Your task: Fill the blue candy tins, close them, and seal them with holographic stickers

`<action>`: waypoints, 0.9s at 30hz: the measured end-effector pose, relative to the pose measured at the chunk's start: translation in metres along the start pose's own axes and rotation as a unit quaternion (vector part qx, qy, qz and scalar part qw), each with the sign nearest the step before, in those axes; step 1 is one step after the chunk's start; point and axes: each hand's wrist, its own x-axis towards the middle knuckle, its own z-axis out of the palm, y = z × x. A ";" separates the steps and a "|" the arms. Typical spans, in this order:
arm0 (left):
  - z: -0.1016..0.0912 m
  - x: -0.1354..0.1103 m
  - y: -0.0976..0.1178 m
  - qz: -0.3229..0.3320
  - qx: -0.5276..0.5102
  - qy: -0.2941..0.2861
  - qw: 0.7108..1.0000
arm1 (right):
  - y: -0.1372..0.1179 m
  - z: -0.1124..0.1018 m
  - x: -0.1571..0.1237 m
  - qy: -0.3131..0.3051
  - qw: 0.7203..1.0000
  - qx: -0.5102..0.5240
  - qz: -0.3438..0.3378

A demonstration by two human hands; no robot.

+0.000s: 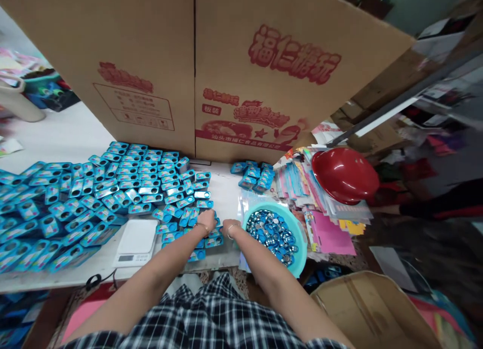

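My left hand (207, 220) rests curled on a pile of small blue tins (113, 193) near the table's front edge, fingers wrapped on one of them. My right hand (230, 228) is close beside it, fingers closed, a ring showing, just left of a teal bowl (300, 238) filled with small round silver-blue pieces (271, 233). What the right hand holds is too small to make out. More blue tins (254, 175) lie in a small heap behind the bowl.
A white digital scale (136, 243) sits left of my arms. Two tall cardboard boxes (196, 72) stand at the back. Stacked printed cards (313, 193) and a red bowl (345, 175) lie to the right. An open carton (370, 308) sits on the floor.
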 end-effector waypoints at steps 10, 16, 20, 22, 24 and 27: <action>-0.010 -0.052 0.010 0.109 -0.057 0.067 0.990 | 0.108 -0.009 -0.080 0.222 0.972 0.080 0.021; 0.008 -0.060 0.113 0.249 -0.045 0.055 0.966 | 0.210 0.001 -0.087 0.234 0.960 0.094 0.124; 0.035 -0.033 0.182 0.273 0.017 0.013 0.962 | 0.221 0.016 -0.065 0.229 0.955 0.103 0.155; 0.049 -0.020 0.199 0.266 0.044 -0.001 0.963 | 0.222 0.022 -0.056 0.230 0.954 0.110 0.155; 0.059 -0.009 0.206 0.258 0.057 -0.007 0.965 | 0.223 0.025 -0.050 0.235 0.954 0.118 0.144; 0.069 -0.001 0.209 0.248 0.044 -0.004 0.968 | 0.228 0.025 -0.049 0.243 0.954 0.131 0.121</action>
